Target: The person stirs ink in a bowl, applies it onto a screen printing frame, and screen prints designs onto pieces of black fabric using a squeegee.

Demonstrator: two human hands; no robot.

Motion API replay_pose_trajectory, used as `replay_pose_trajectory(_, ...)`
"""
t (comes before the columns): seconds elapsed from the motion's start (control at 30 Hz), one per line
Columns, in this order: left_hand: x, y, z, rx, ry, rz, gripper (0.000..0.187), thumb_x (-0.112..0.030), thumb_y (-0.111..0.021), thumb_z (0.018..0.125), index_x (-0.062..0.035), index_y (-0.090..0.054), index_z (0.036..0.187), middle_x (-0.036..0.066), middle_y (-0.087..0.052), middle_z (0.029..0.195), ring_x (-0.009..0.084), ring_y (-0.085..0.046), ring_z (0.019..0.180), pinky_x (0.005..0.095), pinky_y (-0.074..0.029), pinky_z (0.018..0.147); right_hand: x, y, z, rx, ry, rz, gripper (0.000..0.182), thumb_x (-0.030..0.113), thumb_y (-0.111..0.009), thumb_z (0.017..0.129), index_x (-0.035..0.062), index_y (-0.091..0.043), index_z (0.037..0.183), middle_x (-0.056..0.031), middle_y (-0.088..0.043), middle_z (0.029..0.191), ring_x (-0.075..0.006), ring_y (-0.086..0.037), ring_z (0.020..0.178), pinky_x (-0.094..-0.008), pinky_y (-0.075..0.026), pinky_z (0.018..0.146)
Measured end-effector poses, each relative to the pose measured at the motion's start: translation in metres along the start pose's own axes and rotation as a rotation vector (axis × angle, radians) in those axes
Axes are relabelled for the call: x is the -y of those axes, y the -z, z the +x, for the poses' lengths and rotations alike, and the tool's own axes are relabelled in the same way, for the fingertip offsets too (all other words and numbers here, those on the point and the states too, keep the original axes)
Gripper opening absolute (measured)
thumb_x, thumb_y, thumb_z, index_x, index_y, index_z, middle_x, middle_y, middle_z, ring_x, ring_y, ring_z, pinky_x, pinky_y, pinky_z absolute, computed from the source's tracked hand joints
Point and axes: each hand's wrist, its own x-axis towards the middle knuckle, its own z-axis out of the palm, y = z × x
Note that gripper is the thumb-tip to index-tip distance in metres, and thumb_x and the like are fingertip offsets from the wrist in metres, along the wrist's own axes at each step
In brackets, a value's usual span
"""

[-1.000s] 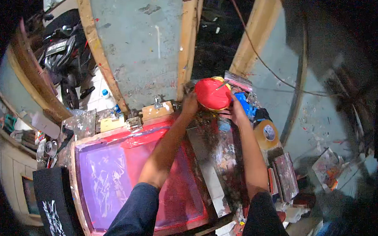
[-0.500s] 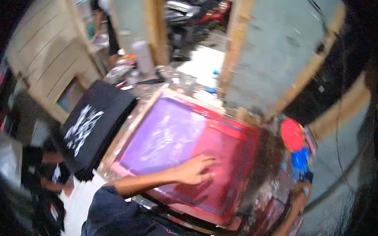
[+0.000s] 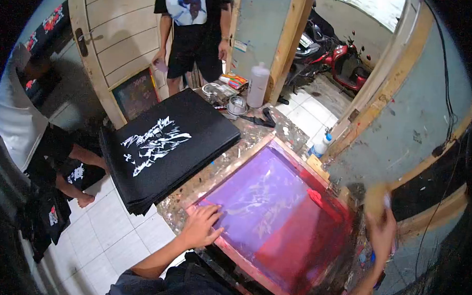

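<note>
A screen-printing frame (image 3: 231,250) lies on the table before me, its mesh purple on the left and covered in red on the right. A pale design shows through the mesh. My left hand (image 3: 202,227) rests on the frame's near-left corner, fingers spread over the rim and the mesh edge. Raised at the right, beyond the frame, my right hand (image 3: 383,230) holds a blurred tan object (image 3: 375,201) whose kind I cannot make out. A blob of red ink (image 3: 315,196) sits along the frame's far side.
Left of the frame lies a stack of black fabric pieces (image 3: 200,117) with white print. Behind stand a translucent bottle (image 3: 258,86), a tape roll (image 3: 237,105) and a blue-capped bottle (image 3: 321,144). One person (image 3: 195,37) stands behind; another (image 3: 23,124) is at left. A motorcycle (image 3: 332,60) is outside.
My left hand has moved from above the red area to the frame's left corner. My right hand has risen with the tan object. The view has swung, showing the standing person.
</note>
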Motion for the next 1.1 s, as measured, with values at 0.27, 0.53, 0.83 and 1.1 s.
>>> replay_pose_trajectory(0.27,0.009,-0.011,-0.003,-0.011,0.127,-0.048,0.057,-0.040,-0.070,0.090,-0.0046,-0.062,0.134,0.014,-0.054,0.148,0.0318,-0.050,0.137,0.0480,-0.038,0.114,0.112,-0.295,0.254,0.141,0.669,-0.126,0.055,0.023,-0.082,0.077,-0.0056,-0.064,0.120,-0.0257,-0.067,0.112,-0.0421,-0.066,0.104,-0.0459,-0.052,0.096)
replay_pose_trajectory(0.53,0.010,-0.010,0.003,-0.031,0.107,-0.048,0.057,-0.038,-0.074,0.086,-0.0036,-0.065,0.130,0.014,-0.059,0.144,0.0308,-0.056,0.132,0.0469,-0.043,0.109,0.148,-0.454,0.338,0.253,0.474,-0.254,0.067,0.038,-0.085,0.075,-0.0052,-0.063,0.121,-0.0278,-0.062,0.129,-0.0433,-0.058,0.123,-0.0480,-0.047,0.106)
replay_pose_trajectory(0.83,0.009,-0.006,0.005,-0.088,0.100,-0.110,0.050,-0.034,-0.077,0.084,-0.0022,-0.070,0.121,0.016,-0.064,0.137,0.0323,-0.060,0.126,0.0443,-0.046,0.106,0.166,-0.438,0.314,0.336,0.511,-0.070,0.065,0.038,-0.074,0.089,-0.0058,-0.060,0.134,-0.0281,-0.057,0.140,-0.0410,-0.054,0.133,-0.0436,-0.044,0.112)
replay_pose_trajectory(1.1,-0.027,0.026,0.052,-0.198,0.083,-0.505,0.047,-0.021,-0.072,0.090,0.0004,-0.063,0.130,0.021,-0.058,0.142,0.0398,-0.053,0.133,0.0489,-0.041,0.112,0.192,-0.240,0.111,0.867,-0.006,1.980,0.106,0.087,-0.015,0.093,0.0088,-0.023,0.164,-0.0233,-0.025,0.167,-0.0335,-0.020,0.157,-0.0512,-0.011,0.127)
